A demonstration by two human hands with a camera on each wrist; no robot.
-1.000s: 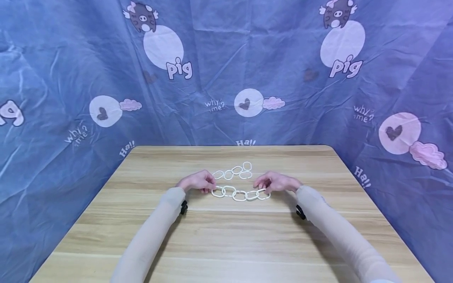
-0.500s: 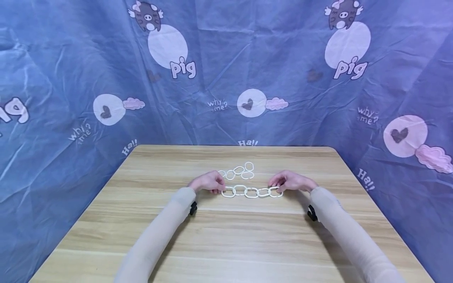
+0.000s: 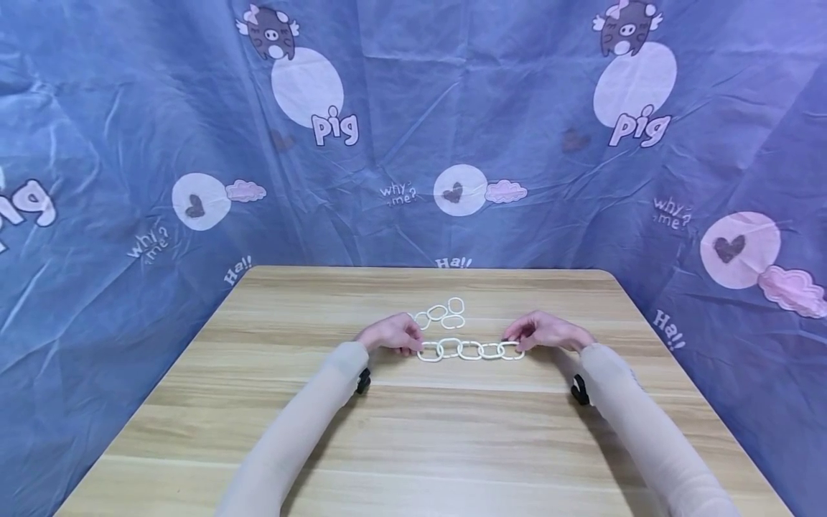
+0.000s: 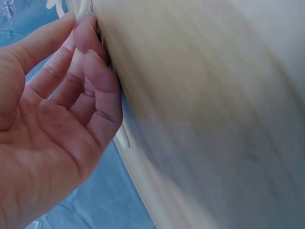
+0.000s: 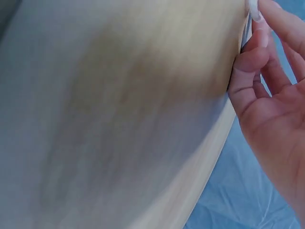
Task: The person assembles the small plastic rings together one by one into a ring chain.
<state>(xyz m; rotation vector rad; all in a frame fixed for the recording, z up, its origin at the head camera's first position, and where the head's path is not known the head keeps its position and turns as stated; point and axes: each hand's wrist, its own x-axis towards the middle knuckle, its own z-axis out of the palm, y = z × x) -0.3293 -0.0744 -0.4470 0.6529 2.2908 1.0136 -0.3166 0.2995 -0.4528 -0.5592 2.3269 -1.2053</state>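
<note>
A chain of several white oval plastic links (image 3: pixel 460 350) lies in a nearly straight row across the table, between my two hands in the head view. My left hand (image 3: pixel 397 334) pinches the chain's left end link with thumb and fingertips. At the other end, my right hand (image 3: pixel 548 331) pinches the last link on the right. The left wrist view shows a bit of white link (image 4: pixel 82 6) at the thumb and index tips. In the right wrist view, a piece of white link (image 5: pixel 254 9) sits between the fingers.
Behind the chain, several loose white links (image 3: pixel 455 299) lie in a cluster on the wooden table (image 3: pixel 452 445); my left hand partly covers the leftmost. A blue printed cloth (image 3: pixel 400 108) hangs around the table's far edge and sides.
Both hands have moved to the right with the chain, slightly more than the view itself shifted. The chain has become straighter. The left hand now hides more of the loose links.
</note>
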